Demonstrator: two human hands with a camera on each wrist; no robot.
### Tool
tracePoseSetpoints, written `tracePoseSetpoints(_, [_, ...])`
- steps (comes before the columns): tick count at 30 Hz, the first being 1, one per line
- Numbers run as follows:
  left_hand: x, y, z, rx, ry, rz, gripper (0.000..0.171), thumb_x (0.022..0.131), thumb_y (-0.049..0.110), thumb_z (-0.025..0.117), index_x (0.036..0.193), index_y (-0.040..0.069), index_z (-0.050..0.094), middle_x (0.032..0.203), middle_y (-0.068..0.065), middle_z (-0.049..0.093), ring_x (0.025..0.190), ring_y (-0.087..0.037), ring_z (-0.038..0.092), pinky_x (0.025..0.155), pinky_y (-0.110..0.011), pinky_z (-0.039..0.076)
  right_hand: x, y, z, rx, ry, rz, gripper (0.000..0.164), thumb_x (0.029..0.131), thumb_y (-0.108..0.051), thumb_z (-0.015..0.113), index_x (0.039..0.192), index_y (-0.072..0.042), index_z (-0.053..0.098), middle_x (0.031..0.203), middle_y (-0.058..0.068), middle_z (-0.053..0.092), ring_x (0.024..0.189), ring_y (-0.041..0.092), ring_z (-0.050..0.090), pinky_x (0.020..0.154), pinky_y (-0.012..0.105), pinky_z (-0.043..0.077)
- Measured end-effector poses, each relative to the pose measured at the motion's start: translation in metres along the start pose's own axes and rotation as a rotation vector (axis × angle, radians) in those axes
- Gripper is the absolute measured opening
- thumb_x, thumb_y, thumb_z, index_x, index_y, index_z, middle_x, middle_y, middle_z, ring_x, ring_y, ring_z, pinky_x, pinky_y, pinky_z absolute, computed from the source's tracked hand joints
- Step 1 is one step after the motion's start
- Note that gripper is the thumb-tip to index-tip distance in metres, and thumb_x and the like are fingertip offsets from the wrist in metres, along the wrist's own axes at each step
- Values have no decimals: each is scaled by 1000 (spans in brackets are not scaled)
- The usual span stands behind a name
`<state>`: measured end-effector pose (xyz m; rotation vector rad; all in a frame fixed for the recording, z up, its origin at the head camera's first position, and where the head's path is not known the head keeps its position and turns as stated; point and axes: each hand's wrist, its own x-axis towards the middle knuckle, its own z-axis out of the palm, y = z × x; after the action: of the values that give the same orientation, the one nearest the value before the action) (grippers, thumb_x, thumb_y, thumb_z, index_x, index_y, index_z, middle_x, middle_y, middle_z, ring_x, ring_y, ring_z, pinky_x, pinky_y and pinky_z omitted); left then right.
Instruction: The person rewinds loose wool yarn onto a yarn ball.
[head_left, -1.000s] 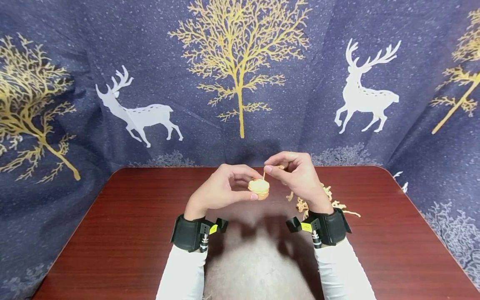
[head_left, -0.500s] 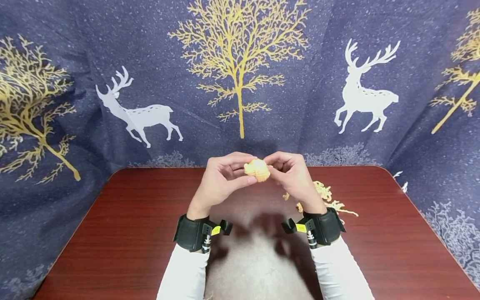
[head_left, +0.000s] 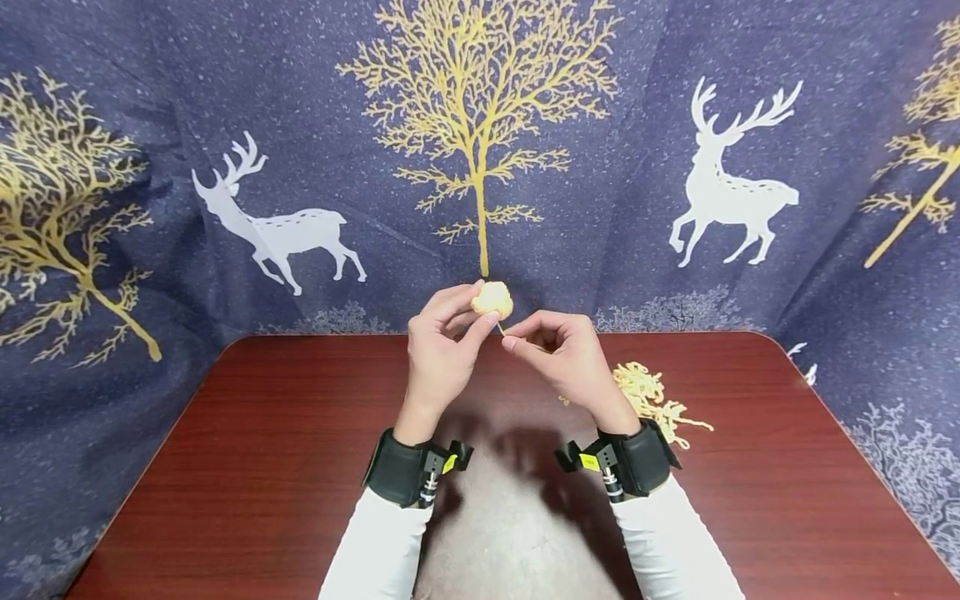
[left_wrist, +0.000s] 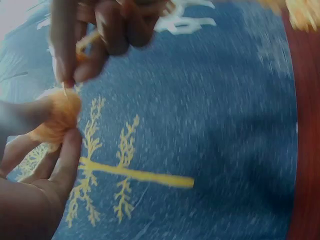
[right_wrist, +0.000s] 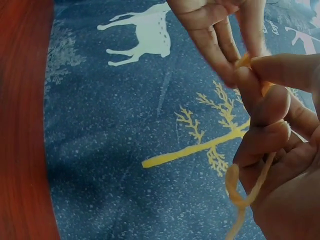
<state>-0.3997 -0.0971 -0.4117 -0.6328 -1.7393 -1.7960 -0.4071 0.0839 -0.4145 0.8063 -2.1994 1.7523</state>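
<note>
A small ball of pale yellow yarn (head_left: 492,300) is held up over the table's far edge. The left hand (head_left: 442,350) grips it between thumb and fingers; in the left wrist view the yarn ball (left_wrist: 64,111) bulges out between them. Close by on its right, the right hand (head_left: 566,354) pinches a short taut strand running from the ball. More of the yarn strand (right_wrist: 242,201) passes through the curled right fingers and hangs in a loop below them in the right wrist view. Fingers partly hide the ball in both wrist views.
A loose, tangled heap of the same yarn (head_left: 641,385) lies on the reddish-brown table (head_left: 285,433), right of the right forearm. Behind the table hangs a dark blue cloth (head_left: 420,250) printed with trees and deer. Each wrist wears a black strap (head_left: 401,471).
The left hand has raised the ball and carried it away and slightly left, turning it. The right hand has passed from above the ball to its lower right, still pinching the strand.
</note>
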Motion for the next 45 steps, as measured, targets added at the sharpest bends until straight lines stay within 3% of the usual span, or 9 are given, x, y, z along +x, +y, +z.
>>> tracePoseSetpoints(6, [0,-5,-5,241,-154,11,38,87,-5,76,125,-6,68,120,-17,64,102,-24,68,85,-30,60,-1,-5,-4,-13,-18,-4,6,89,-7,78,94,-5,78,58,3,56,46,10,41,38,23,32])
tracePoseSetpoints(10, [0,-5,-8,321,-275,0,35,85,-5,78,119,-5,71,114,-12,68,96,-18,68,82,-25,60,-1,-5,-11,-11,-8,-17,6,88,-6,78,94,-5,78,67,10,65,49,10,45,40,23,36])
tracePoseSetpoints(14, [-1,-4,-12,363,-396,-7,27,83,-3,81,109,0,73,106,-6,70,90,-14,67,79,-30,61,-1,-4,-17,5,11,-18,7,87,-3,78,93,-5,77,68,16,65,50,11,48,42,22,37])
tracePoseSetpoints(18, [-1,-1,-14,331,-531,-19,23,83,-3,81,104,6,75,103,1,71,89,-10,67,81,-32,60,-1,-4,-22,39,22,-14,7,88,-1,77,95,-2,76,64,16,62,49,11,49,42,22,40])
tracePoseSetpoints(24, [-2,4,-16,75,-633,-66,31,79,-7,82,108,2,74,107,-5,71,96,-15,69,87,-31,60,-1,-1,-27,50,30,-28,8,88,1,75,95,-1,76,60,9,59,47,10,46,39,23,35])
tracePoseSetpoints(31, [-2,9,-19,-219,-577,-59,37,77,-17,78,112,-11,68,114,-20,67,103,-25,68,91,-44,59,0,-1,-26,88,10,-23,7,89,2,74,96,2,74,58,10,55,47,9,44,38,23,33])
tracePoseSetpoints(37, [0,10,-17,-404,-404,-55,37,78,-22,73,113,-23,60,114,-20,67,103,-24,68,89,-44,60,0,2,-21,105,-3,-2,7,89,4,72,96,4,72,61,14,58,48,9,45,39,22,36])
tracePoseSetpoints(41, [2,9,-14,-412,-244,-63,37,80,-19,72,115,-21,61,113,-17,71,102,-24,70,89,-41,60,0,0,-16,71,-7,-7,7,88,1,75,95,2,73,62,9,59,48,9,45,41,22,35])
tracePoseSetpoints(45, [3,8,-12,-327,-93,-64,36,81,-17,73,116,-17,64,112,-21,71,100,-23,71,87,-39,61,0,-2,-12,39,-10,1,6,88,-3,77,94,-3,76,65,13,62,49,10,45,42,23,36])
